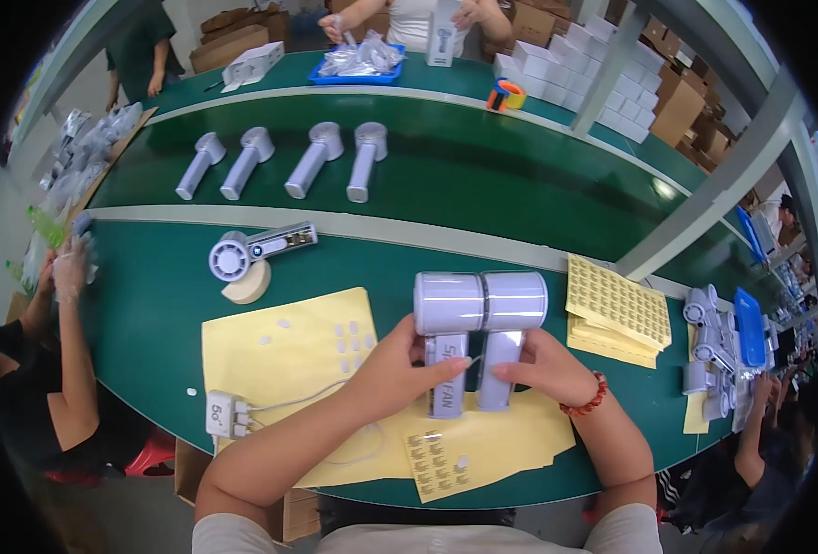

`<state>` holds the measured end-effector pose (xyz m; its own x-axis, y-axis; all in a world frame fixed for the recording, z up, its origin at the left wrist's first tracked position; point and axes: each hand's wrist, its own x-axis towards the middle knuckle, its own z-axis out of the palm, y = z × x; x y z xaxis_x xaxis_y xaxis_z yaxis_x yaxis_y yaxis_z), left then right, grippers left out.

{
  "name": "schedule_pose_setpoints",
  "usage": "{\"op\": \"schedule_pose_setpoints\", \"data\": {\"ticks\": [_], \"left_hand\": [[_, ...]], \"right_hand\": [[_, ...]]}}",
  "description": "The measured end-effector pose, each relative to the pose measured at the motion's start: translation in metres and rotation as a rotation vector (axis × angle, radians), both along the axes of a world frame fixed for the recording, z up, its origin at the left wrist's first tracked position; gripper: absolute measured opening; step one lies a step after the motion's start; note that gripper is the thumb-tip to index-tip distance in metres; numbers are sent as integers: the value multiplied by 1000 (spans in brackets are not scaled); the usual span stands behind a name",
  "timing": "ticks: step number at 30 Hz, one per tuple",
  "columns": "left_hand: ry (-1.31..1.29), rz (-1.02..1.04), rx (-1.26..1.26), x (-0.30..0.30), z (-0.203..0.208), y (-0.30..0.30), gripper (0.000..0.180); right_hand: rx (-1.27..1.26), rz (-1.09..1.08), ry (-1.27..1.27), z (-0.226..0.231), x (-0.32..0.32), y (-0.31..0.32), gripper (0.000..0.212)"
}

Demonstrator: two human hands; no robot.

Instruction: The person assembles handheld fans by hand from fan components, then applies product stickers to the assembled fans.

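Beyond the green belt (pixel 483 171), a person in a white top (pixel 407 30) is behind a blue tray (pixel 355 80) piled with clear plastic bags (pixel 364 57). An opened white carton (pixel 255 65) lies left of the tray; orange and yellow tape rolls (pixel 508 95) are to its right, near stacked small white boxes (pixel 601 72). Brown cardboard cartons (pixel 679 103) stand behind those boxes. A slanted grey post (pixel 718 180) rises at right. On the near green counter (pixel 150 314), a white charger (pixel 227 415) trails a cable. Red stool parts (pixel 155 455) show at lower left.

Head-worn fisheye view, facing down and ahead, hands (pixel 553 371) near
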<state>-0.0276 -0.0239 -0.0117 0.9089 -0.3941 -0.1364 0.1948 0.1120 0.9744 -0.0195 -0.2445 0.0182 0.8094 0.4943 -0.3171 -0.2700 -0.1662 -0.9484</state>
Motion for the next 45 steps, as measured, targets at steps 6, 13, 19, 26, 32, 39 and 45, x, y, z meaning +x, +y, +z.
{"op": "schedule_pose_setpoints", "data": {"ticks": [6,13,19,26,32,39,45], "left_hand": [[-18,0,21,-2,4,4,53],[-380,41,294,-7,21,5,48],[-1153,153,285,5,3,16,44],[-1592,185,415,0,9,22,37],[-1891,257,401,-7,4,24,30],[-1765,229,392,-6,6,23,37],[-223,287,-117,13,4,13,35]], "right_hand": [[-13,22,-196,3,-3,-5,46],[-257,12,-784,26,-18,-8,46],[-493,21,-1366,28,-22,-3,55],[-436,-20,-1729,1,-24,-14,39],[-420,23,-2048,-16,-25,-21,42],[-327,42,-1998,-9,-26,-21,37],[253,-348,-478,-5,-22,5,27]]}}
